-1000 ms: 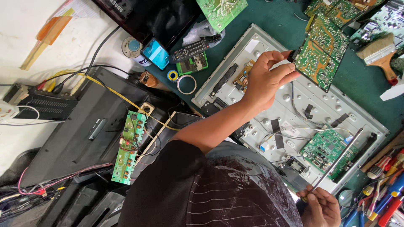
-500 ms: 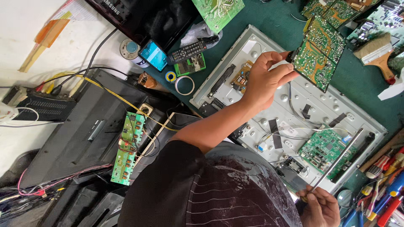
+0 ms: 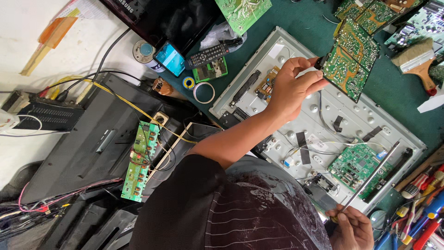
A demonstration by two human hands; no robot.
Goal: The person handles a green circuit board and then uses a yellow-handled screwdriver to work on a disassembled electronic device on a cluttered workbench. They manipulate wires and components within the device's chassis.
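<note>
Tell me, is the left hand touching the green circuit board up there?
Touching. The head view shows the left hand pinching the corner of the green circuit board with its fingertips, holding it tilted over the grey metal panel.

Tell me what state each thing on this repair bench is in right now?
Power board: lifted, tilted, pinched at its edge by one hand.
Screwdriver: held in the other hand.
Metal TV back panel: lying flat, opened.
Smartphone: screen lit.
Paintbrush: lying unused.
</note>
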